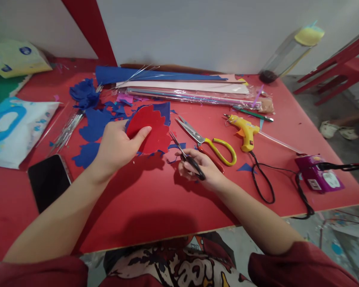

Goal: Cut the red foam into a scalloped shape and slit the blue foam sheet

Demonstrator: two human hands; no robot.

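Between the thumb and fingers of my left hand point(119, 143) is a red petal-shaped cutout point(149, 129) with a scalloped edge, held above the table. Blue material shows behind and below it. My right hand point(199, 167) grips a small pair of black-handled scissors point(193, 161), blades pointing up and left close to the cutout's right edge. Just beyond that hand lie larger scissors point(197, 135) with yellow and orange handles, blades spread. Several blue cut pieces point(97, 123) are scattered left of and behind my left hand.
A yellow glue gun point(243, 129) with a cord lies right, near a purple box point(320, 175). Rolled sheets and wrapped sticks point(182, 85) line the back. At left are a phone point(49, 181), wire stems point(68, 129) and a wipes pack point(24, 131). A tall bottle point(290, 52) stands back right.
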